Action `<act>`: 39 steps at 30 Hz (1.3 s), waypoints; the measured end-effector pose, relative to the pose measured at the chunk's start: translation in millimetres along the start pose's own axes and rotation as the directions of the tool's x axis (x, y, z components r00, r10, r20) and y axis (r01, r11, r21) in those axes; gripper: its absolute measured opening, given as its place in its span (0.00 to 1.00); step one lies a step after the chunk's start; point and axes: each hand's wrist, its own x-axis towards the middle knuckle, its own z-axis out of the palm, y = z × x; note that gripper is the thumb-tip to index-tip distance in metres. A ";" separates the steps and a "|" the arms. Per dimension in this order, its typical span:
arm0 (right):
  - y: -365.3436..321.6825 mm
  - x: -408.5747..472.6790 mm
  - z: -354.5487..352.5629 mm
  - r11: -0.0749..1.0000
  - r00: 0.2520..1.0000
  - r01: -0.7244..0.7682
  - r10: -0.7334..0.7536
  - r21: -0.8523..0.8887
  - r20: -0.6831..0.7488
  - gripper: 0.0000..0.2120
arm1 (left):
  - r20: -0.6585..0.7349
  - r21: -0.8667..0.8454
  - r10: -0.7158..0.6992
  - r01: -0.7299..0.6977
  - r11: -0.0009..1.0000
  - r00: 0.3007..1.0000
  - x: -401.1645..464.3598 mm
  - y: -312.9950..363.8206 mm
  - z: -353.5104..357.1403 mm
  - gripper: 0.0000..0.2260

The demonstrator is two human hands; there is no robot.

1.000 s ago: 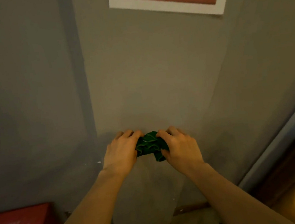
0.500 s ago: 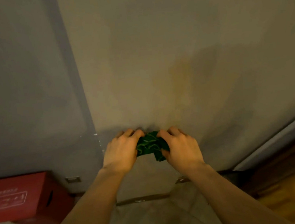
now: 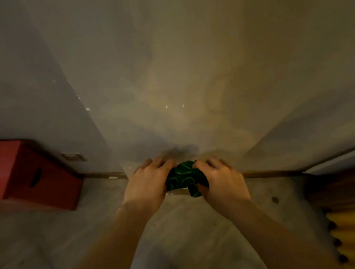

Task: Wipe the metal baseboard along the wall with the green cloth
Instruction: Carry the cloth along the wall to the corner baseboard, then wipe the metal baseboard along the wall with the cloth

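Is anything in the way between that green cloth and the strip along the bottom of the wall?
Nothing visible. Both hands hold the cloth right in front of the baseboard; the red box sits off to the left.

We find the crumpled green cloth (image 3: 184, 177) between the left hand (image 3: 147, 182) and right hand (image 3: 220, 179), low before the plain grey wall (image 3: 186, 67). The thin metal baseboard (image 3: 271, 172) runs along the wall's foot. A red cardboard box (image 3: 28, 175) stands on the concrete floor (image 3: 51, 241), well left.
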 end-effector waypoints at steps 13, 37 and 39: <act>55.6 -25.2 271.9 0.994 0.987 -0.082 0.070 0.075 0.145 0.20 | 0.143 -0.064 -0.029 0.039 0.997 0.989 -32.9 -86.0 265.2 0.23; 114.5 33.1 614.6 0.994 0.995 -0.096 0.096 0.043 0.004 0.22 | 0.063 -0.030 0.126 -0.124 0.992 0.990 9.1 -253.1 570.9 0.20; 115.5 38.3 626.5 0.995 0.995 -0.091 0.092 0.039 -0.029 0.21 | 0.039 -0.020 0.137 -0.137 0.990 0.990 13.2 -262.6 580.7 0.21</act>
